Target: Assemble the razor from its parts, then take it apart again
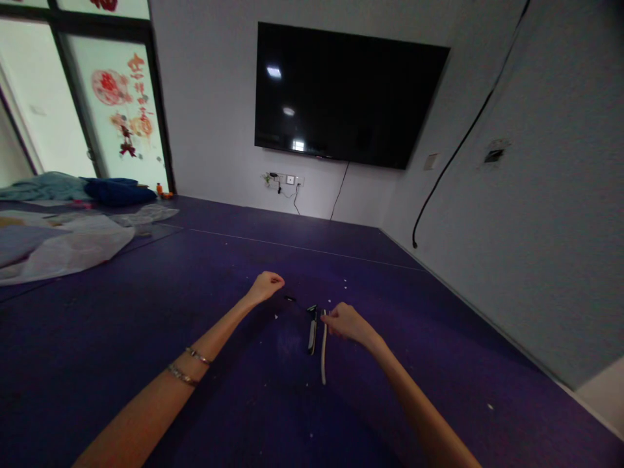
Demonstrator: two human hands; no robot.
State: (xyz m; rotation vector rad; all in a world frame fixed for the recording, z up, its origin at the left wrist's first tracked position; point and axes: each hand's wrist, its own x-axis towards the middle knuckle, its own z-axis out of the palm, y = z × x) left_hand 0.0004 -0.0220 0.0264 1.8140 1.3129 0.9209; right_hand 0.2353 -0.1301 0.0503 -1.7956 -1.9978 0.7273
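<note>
Apparently, little weight is carried in the pale strip point(324, 356), which is pinched near its far end by the right hand point(347, 322), just right of a dark-and-grey tool point(312, 333) on the purple surface point(234, 403). Some bend is suggested by its slight curve, so it is best taken between thumb and fingertip, without squeezing; whether it is slippery or brittle cannot be judged. By the left hand point(266, 286), a closed grip is formed at the fingertips, but whether anything thin is held there cannot be told. The strip's tip is partly covered by fingers, and the small dark piece point(290, 298) near the left hand is too small to be identified.
</note>
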